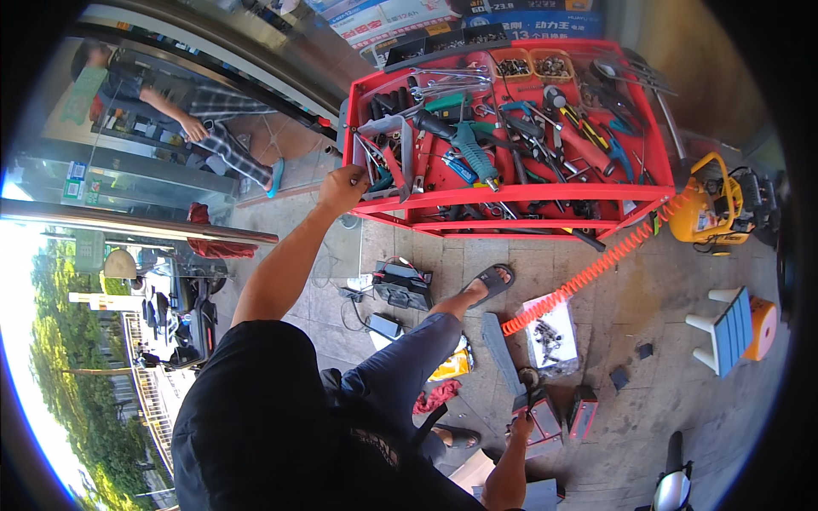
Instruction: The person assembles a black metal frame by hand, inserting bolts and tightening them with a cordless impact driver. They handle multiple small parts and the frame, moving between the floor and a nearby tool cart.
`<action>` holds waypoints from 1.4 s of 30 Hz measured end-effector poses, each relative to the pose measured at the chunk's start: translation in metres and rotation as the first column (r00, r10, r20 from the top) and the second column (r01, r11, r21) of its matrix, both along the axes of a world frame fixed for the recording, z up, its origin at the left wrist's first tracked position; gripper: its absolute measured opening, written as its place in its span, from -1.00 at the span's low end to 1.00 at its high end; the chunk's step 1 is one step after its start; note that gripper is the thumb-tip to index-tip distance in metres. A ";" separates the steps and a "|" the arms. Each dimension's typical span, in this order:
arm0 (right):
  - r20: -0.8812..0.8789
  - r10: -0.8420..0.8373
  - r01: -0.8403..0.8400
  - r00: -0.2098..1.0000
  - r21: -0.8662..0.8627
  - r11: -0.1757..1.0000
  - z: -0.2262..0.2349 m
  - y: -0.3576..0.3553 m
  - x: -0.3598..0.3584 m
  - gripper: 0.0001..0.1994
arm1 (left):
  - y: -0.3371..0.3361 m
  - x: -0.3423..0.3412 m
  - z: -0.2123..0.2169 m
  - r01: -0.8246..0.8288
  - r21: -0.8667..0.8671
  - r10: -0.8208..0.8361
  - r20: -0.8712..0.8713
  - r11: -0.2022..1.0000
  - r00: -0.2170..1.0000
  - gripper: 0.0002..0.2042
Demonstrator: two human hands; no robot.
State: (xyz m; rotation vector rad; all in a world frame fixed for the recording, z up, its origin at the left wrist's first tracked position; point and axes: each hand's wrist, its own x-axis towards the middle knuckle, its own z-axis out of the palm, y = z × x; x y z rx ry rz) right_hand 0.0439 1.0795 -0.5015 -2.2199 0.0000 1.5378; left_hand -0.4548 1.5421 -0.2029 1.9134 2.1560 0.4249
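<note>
So my left hand [342, 186] is stretched way out to the far side, up at the near-left corner of the red tool cart [511, 223], with the grip curled around something at the edge of the top tray. Honestly I can't tell exactly which tool I've got; it sits in a bunch of grey metal tools [385, 146] crammed into that left end, pliers and wrench-looking stuff with silvery handles, and my fingers cover the bit I'm on. The cart itself is bright red, a shallow tray on top and a lower shelf under it, and the tray is totally packed: a teal-handled power tool [467, 146] lying diagonally near the middle, spanners along the far edge, two little yellow bins of small hardware [533, 66] at the far side, screwdrivers and cutters over on the right. My right hand [521, 426] is down low near me, resting on a small red-and-grey box-shaped thing [545, 419] on the paved floor, but whether the grip is closed on it or just touching, I can't tell from here. An orange coiled air hose [588, 272] runs from the floor up to the right, toward a yellow compressor [705, 209]. There's a black charger-looking box [402, 285] with cables on the floor below the cart, just beside my sandalled foot [492, 279], and a blue-and-white plastic stool [726, 330] tipped over on the right.
</note>
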 end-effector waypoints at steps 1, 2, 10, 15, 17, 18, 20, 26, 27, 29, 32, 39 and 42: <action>-0.020 -0.024 0.024 1.000 -0.009 1.000 0.018 0.002 0.013 -0.79 | -0.001 0.001 0.002 -0.071 -0.020 0.072 0.116 0.997 0.991 -0.77; -0.016 -0.030 0.029 0.999 -0.044 0.999 0.034 0.002 0.028 -0.78 | -0.005 0.002 0.004 -0.098 0.007 0.094 0.248 0.995 0.964 -0.78; 0.083 0.118 -0.086 0.989 -0.318 0.944 0.184 -0.134 0.081 -0.78 | -0.113 0.083 0.013 0.086 -0.006 -0.052 0.753 0.996 0.656 -0.81; 0.214 -0.259 0.318 0.942 -0.316 0.894 0.245 -0.244 -0.007 -0.78 | -0.191 0.186 -0.001 0.684 -0.374 -0.255 0.730 0.627 0.634 -0.75; 0.233 -0.464 0.516 0.855 -0.284 0.808 0.260 -0.279 -0.071 -0.77 | -0.203 0.229 -0.010 0.822 -0.342 -0.335 0.790 0.456 0.514 -0.73; 0.232 -0.576 0.621 0.784 -0.271 0.736 0.268 -0.296 -0.110 -0.77 | -0.214 0.254 -0.013 0.884 -0.318 -0.404 0.800 0.343 0.444 -0.73; 0.237 -0.793 0.826 0.561 -0.220 0.518 0.280 -0.316 -0.198 -0.77 | -0.241 0.292 -0.016 0.947 -0.300 -0.491 0.812 0.113 0.316 -0.71; 0.144 -0.842 0.848 -0.519 -0.039 -0.529 0.259 -0.298 -0.409 -0.75 | -0.383 0.389 -0.021 0.663 -0.552 -0.610 0.773 -0.507 0.176 -0.70; 0.133 -0.767 0.771 -0.628 -0.030 -0.636 0.254 -0.303 -0.425 -0.75 | -0.426 0.392 -0.021 0.579 -0.583 -0.608 0.773 -0.570 0.181 -0.71; 0.121 -0.609 0.613 -0.784 -0.009 -0.790 0.253 -0.327 -0.428 -0.74 | -0.516 0.417 -0.023 0.502 -0.564 -0.643 0.765 -0.656 0.019 -0.72; 0.024 -0.538 0.538 -0.843 0.091 -0.838 0.260 -0.406 -0.390 -0.74 | -0.658 0.435 -0.016 0.479 -0.526 -0.648 0.751 -0.703 -0.127 -0.69; 0.024 -0.654 0.635 -0.756 0.267 -0.725 0.333 -0.569 -0.363 -0.82 | -0.908 0.482 0.032 0.451 -0.444 -0.569 0.800 -0.774 -0.188 -0.70; 0.084 -0.652 0.647 -0.753 0.275 -0.712 0.351 -0.615 -0.365 -0.83 | -0.980 0.511 0.053 0.459 -0.382 -0.536 0.800 -0.802 -0.271 -0.72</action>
